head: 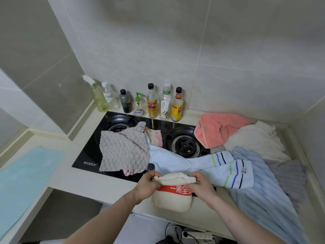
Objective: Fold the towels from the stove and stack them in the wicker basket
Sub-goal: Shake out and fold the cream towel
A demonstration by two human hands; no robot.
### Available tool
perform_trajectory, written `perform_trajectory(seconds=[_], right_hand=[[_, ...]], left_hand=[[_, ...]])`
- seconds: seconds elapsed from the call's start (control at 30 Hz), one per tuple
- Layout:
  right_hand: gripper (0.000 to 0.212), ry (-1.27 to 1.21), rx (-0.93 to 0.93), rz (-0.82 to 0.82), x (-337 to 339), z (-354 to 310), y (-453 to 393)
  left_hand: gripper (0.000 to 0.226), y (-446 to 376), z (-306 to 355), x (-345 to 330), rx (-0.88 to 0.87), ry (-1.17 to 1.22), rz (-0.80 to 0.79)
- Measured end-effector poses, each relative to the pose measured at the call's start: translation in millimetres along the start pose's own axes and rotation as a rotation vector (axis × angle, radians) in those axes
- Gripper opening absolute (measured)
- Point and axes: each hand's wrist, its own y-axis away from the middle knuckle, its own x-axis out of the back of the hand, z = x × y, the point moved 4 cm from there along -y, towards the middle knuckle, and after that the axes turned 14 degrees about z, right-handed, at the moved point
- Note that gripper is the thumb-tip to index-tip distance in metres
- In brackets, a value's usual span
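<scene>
On the table (98,187) by the stove (158,125), both hands pinch a cream towel (173,192): left hand (147,186) and right hand (200,185), each grip tight on its top fold.

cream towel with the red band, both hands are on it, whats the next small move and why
Probably press the fold flat. The left hand and right hand pinch the cream towel's doubled top edge, which looks puffy, and its lower part hangs over the counter edge. No wicker basket is in view yet.

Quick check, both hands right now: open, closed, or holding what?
Left hand: closed, pinching the left end of the folded cream terry towel with the red printed band.
Right hand: closed, pinching the same towel's right end.
</scene>
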Motion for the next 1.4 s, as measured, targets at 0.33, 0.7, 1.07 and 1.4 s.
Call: perform_trajectory(seconds=[0.33, 0.7, 1.07, 1.4], right_hand=[[0.04, 0.303, 0.43, 0.032, -3.7, 27.9, 29.1], [0.019, 0.445, 0.569, -0.1, -18.8, 64.0, 39.5], [0.037, 0.219, 0.286, 0.142, -26.6, 64.6, 36.1], [0.071, 0.314, -0.001, 0.131, -28.4, 93.7, 6.0]], left_hand=[[0.031, 24.1, -19.7, -3.9, -0.321, -0.326, 0.008], [0.042, 24.1, -47.2, -9.5, -0.372, -0.576, -0.048], [0.034, 27.5, -52.9, -11.1, -0.17, -0.466, -0.006], [0.063, 25.9, -48.6, -22.6, -0.047, -0.593, 0.072]])
